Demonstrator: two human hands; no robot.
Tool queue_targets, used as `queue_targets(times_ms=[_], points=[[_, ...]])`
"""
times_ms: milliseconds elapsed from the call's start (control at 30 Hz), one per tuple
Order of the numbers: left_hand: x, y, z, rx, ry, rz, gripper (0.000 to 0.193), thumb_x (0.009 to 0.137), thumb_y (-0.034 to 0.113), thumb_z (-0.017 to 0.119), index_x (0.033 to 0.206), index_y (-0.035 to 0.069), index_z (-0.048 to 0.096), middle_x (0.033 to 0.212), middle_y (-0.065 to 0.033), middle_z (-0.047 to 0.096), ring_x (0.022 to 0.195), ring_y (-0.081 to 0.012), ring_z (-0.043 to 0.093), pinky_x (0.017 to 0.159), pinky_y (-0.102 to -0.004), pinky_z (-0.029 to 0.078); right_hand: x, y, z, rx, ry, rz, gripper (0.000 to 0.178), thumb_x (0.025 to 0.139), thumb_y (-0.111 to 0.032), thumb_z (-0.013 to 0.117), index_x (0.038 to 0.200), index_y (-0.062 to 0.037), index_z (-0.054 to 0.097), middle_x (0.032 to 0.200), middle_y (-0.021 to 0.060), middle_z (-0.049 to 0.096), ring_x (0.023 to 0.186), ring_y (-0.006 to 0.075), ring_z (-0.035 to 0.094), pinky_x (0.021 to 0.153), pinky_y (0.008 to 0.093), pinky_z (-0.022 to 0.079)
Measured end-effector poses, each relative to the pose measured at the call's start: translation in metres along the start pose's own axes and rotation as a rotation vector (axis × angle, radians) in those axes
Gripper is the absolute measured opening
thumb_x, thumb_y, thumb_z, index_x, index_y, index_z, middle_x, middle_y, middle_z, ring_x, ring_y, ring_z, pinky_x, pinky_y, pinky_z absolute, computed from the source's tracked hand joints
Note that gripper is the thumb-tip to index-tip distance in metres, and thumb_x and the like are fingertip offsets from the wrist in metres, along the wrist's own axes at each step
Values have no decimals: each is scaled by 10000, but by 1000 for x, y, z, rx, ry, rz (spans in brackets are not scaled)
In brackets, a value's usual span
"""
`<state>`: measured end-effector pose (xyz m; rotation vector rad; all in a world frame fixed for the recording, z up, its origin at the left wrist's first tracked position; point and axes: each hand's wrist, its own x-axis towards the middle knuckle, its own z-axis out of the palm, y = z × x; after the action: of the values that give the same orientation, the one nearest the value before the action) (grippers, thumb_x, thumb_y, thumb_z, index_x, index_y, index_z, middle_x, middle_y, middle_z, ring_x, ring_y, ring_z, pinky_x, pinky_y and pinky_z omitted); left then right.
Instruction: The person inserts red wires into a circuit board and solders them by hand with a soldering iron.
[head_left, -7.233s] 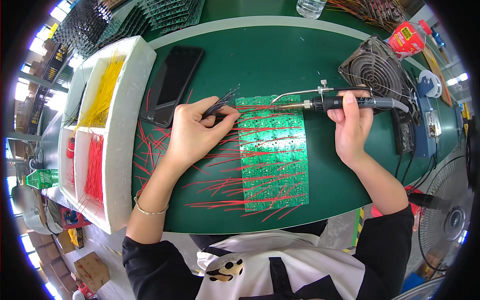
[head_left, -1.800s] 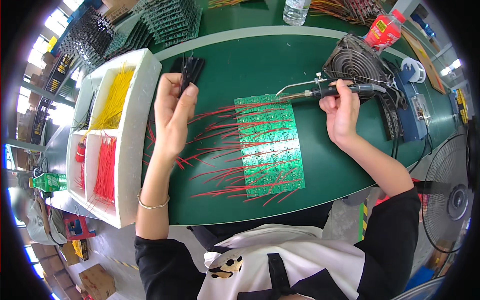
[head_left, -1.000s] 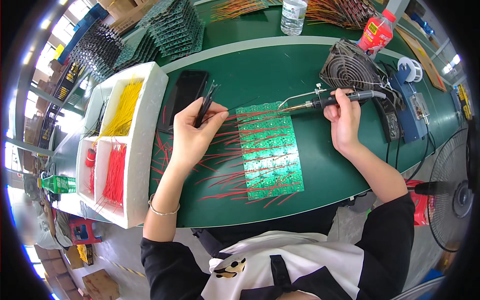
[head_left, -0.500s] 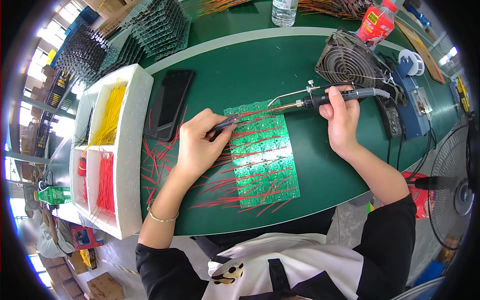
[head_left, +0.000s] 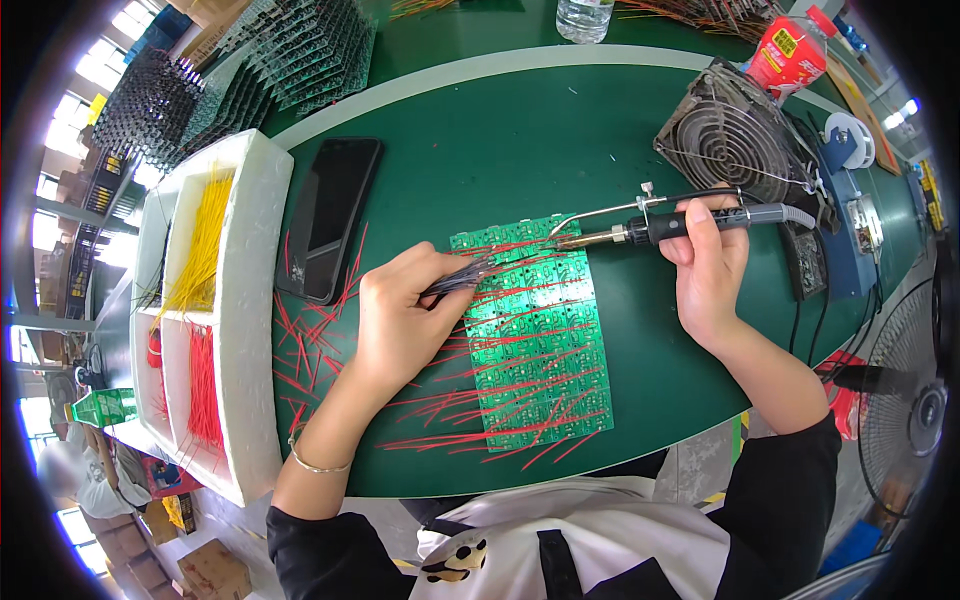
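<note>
My left hand [head_left: 398, 315] is closed on dark tweezers [head_left: 452, 282], whose tips reach among red wires over the upper left of a green circuit board panel [head_left: 540, 345]. In my right hand [head_left: 712, 280] is a soldering iron [head_left: 655, 229] with a thin bent feed tube [head_left: 600, 208] clamped above it. The iron's tip and the tube's end meet close to the panel's upper edge; whether the tip touches a pad is too small to tell. Several rows of red wires [head_left: 440, 440] lie across the panel and stick out past its left side.
Left of the panel are loose red wires [head_left: 300, 345], a black phone [head_left: 335, 215] and a white foam box [head_left: 262, 330] holding yellow and red wires. Stacked boards [head_left: 310, 55] stand far left. A square fan [head_left: 730, 140], red bottle [head_left: 790, 52] and blue solder feeder [head_left: 850, 225] stand right.
The view has shifted slightly, so the table scene sits a little differently. The iron's tip has moved a little nearer to me along the panel's top. Both hands keep their tools.
</note>
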<state>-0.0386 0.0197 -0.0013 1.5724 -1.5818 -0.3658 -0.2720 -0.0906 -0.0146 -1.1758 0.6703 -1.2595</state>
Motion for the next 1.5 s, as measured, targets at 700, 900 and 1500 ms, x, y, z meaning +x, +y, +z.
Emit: queue_targets(times_ms=[700, 900, 1500], points=[[2, 2, -5, 25, -59, -6, 188, 645, -37, 676, 825, 20, 659, 622, -47, 538, 466, -92, 436, 415, -220, 333, 0, -4, 5, -122, -36, -63, 111, 908, -158, 438, 838, -71, 425, 624, -16, 366, 503, 35, 276, 471, 205, 248], [1, 2, -5, 33, -53, 7, 182, 646, -33, 676, 820, 17, 658, 621, -50, 543, 463, -103, 442, 415, -224, 337, -1, -5, 5, -133, -34, -63, 119, 912, -158, 425, 837, -66, 423, 603, -20, 355, 508, 42, 277, 477, 216, 253], [1, 1, -1, -6, -7, 5, 104, 702, 14, 683, 806, 18, 675, 553, 5, 467, 453, -43, 320, 408, -212, 228, -2, -4, 4, -137, -37, -70, 116, 913, -160, 424, 849, -64, 437, 594, -21, 346, 514, 47, 278, 483, 221, 251]])
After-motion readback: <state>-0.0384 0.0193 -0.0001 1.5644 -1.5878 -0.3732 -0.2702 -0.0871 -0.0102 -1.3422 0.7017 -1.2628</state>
